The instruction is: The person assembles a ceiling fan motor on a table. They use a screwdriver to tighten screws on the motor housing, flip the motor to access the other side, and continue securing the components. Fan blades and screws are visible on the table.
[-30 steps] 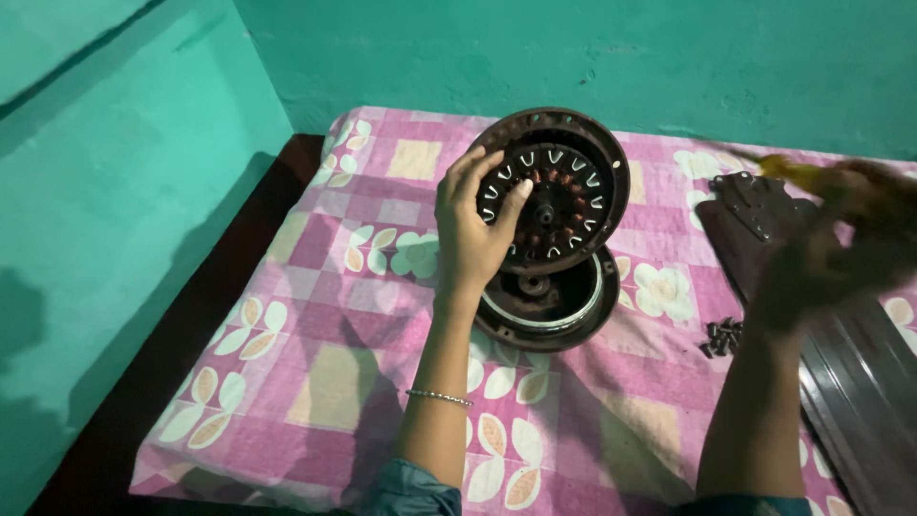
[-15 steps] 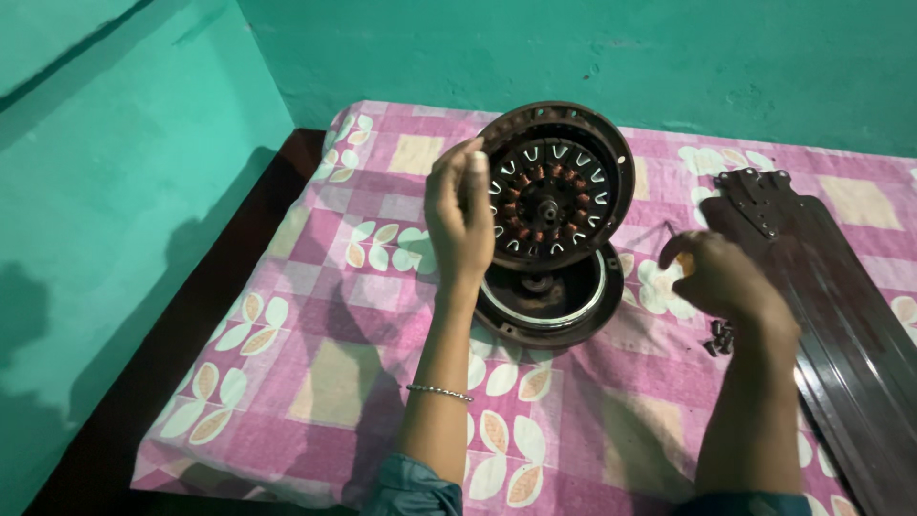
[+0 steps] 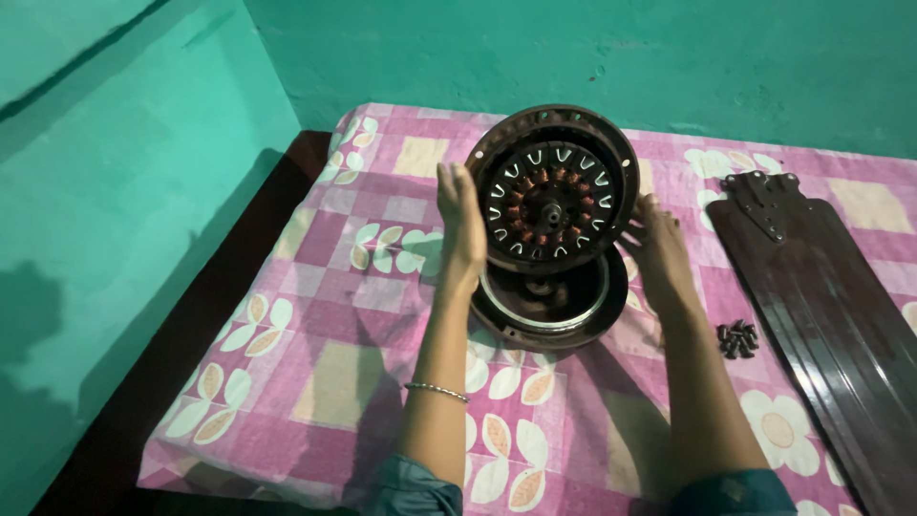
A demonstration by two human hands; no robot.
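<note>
Forearms reach forward from the bottom of the view, the left one wearing a thin bangle (image 3: 437, 389) at the wrist. Both hands meet at a ceiling-fan motor lying on a bed covered with a pink flowered sheet (image 3: 344, 382). The left hand (image 3: 462, 229) presses flat against the left rim of the motor's upper half (image 3: 552, 188), fingers straight and together, propping it tilted up on edge so that its ring of copper windings faces the camera. The right hand (image 3: 659, 250) lies open just beside the right rim, fingers spread and loose; whether it touches the rim I cannot tell. Beneath the tilted half, the lower housing (image 3: 546, 304) lies flat on the sheet, a shallow dark bowl with a pale inner ring; the upper half seems to lean on its far edge, which would explain the steadying palm. To the right, a small heap of dark screws (image 3: 737, 338) lies near the right forearm, and beyond it long brown fan blades (image 3: 821, 287) lie stacked along the bed's edge. Green walls (image 3: 143, 143) close off the far side and left.
</note>
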